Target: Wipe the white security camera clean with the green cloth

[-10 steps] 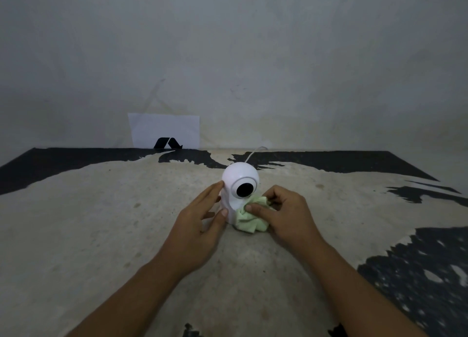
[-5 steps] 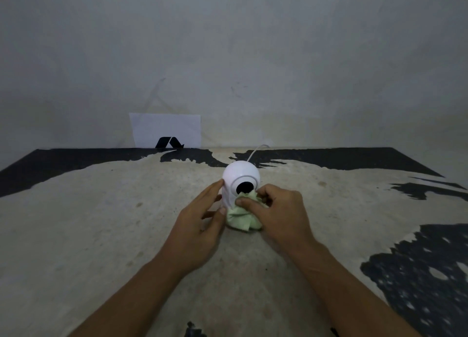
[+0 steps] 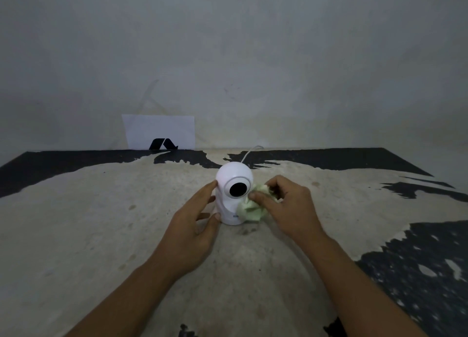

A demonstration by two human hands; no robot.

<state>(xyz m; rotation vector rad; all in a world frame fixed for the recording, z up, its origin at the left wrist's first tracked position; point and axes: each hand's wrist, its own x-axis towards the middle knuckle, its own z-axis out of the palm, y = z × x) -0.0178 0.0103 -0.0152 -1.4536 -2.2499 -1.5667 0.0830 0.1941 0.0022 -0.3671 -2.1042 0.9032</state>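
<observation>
Since a moment ago the right hand [image 3: 286,205] is carrying the green cloth [image 3: 250,208] off the lens face and round to the camera's right flank, so the dark lens is now showing in full again. The white security camera [image 3: 234,196] is standing upright on the worn worktop [image 3: 101,222], its long axis vertical, lens turned toward the person and its thin white cable [image 3: 249,153] trailing off behind toward the wall. The right hand is curled closed around the bunched cloth, thumb and forefinger pinching it against the side of the housing where the round head meets the body; the cloth is hanging down beside the base and touching it. The left hand [image 3: 195,225] is bracing the opposite side, fingers half open and spread, the fingertips [image 3: 214,184] resting on the head's edge and the thumb low against the base, so it is steadying rather than gripping hard. What matters for the next stroke, as I judge it, is that the camera is lying directly left of the cloth hand and just beyond it, so the wipe would be running up and over the dome or round the back, with the left hand pushing back against that pressure to stop the light housing tipping or sliding. A white paper sheet [image 3: 159,130] with a black mark is leaning against the wall well behind.
</observation>
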